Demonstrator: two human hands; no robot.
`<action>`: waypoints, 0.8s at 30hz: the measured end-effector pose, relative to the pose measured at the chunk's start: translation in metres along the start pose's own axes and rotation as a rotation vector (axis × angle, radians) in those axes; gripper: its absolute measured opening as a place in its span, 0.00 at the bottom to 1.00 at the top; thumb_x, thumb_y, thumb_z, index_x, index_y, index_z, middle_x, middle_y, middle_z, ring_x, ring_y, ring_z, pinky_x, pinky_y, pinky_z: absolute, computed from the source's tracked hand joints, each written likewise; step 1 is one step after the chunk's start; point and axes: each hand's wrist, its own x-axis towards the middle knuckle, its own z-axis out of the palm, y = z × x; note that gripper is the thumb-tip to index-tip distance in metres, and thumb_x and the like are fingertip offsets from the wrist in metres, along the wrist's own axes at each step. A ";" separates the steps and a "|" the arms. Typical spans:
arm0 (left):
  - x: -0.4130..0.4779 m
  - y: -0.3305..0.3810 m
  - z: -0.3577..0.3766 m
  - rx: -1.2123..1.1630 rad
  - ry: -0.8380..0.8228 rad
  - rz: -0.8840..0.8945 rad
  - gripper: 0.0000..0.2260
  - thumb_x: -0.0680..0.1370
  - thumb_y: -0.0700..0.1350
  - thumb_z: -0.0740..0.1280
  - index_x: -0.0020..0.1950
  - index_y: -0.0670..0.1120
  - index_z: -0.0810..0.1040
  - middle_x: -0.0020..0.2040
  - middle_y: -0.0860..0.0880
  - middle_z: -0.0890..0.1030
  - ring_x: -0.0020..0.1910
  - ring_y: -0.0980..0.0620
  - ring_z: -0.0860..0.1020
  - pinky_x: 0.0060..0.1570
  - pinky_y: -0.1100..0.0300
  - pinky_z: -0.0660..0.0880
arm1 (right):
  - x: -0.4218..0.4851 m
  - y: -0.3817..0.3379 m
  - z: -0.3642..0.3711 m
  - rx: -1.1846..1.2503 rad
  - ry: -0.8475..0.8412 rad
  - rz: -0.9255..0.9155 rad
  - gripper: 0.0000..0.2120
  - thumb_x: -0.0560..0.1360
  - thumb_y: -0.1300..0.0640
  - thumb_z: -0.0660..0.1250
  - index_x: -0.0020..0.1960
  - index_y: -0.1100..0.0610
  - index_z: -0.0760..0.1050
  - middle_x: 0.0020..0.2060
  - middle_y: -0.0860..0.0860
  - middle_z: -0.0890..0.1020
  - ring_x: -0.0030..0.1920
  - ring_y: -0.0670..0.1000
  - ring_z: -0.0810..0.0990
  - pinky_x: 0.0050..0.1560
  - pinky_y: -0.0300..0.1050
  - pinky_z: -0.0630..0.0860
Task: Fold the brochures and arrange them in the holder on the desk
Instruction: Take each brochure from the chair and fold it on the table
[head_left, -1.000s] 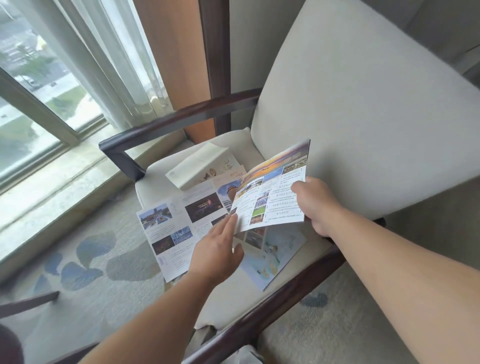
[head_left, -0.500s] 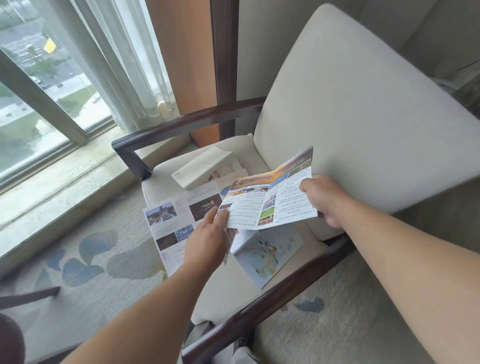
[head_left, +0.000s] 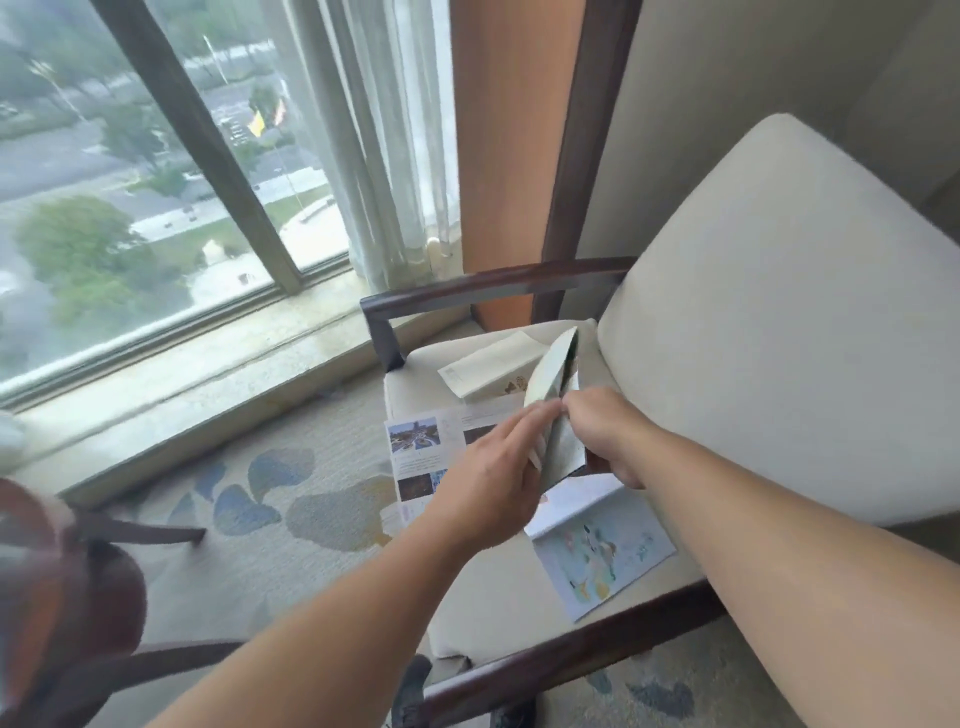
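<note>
Between the hands stands a half-folded brochure (head_left: 549, 376): the left hand (head_left: 493, 483) presses flat, straight fingers against it, the right hand (head_left: 602, 428) pinches its edge.

Cream chair (head_left: 779, 322) with dark wood arms stood by window (head_left: 130, 182); sheer curtain (head_left: 384, 145) hung beside; patterned carpet (head_left: 291, 493) below.

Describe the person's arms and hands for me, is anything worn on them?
Both arms are bare from the frame edge to the fingers: no sleeve shows on the left forearm or the right forearm. The left hand and the right hand carry no glove, and no watch, bracelet or ring shows, though motion blur could hide a thin ring.
</note>
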 end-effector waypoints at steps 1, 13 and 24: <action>-0.006 0.000 -0.010 -0.014 -0.008 -0.018 0.31 0.73 0.42 0.56 0.75 0.58 0.59 0.69 0.52 0.73 0.60 0.48 0.75 0.55 0.53 0.75 | -0.002 -0.008 0.010 0.020 -0.027 -0.008 0.17 0.76 0.57 0.53 0.53 0.60 0.79 0.46 0.60 0.84 0.41 0.60 0.84 0.32 0.47 0.80; -0.116 -0.055 -0.151 -0.421 0.495 -0.645 0.24 0.76 0.59 0.54 0.70 0.53 0.72 0.63 0.53 0.78 0.61 0.56 0.75 0.59 0.50 0.75 | -0.093 -0.084 0.204 -0.599 -0.350 -0.533 0.08 0.79 0.60 0.57 0.48 0.57 0.74 0.44 0.54 0.79 0.41 0.55 0.84 0.37 0.48 0.81; -0.348 -0.138 -0.276 -0.233 0.728 -0.937 0.10 0.79 0.48 0.59 0.56 0.52 0.77 0.51 0.50 0.82 0.49 0.49 0.79 0.52 0.49 0.76 | -0.234 -0.048 0.442 -1.082 -0.562 -0.917 0.38 0.74 0.47 0.64 0.79 0.56 0.52 0.75 0.54 0.62 0.72 0.54 0.66 0.69 0.51 0.68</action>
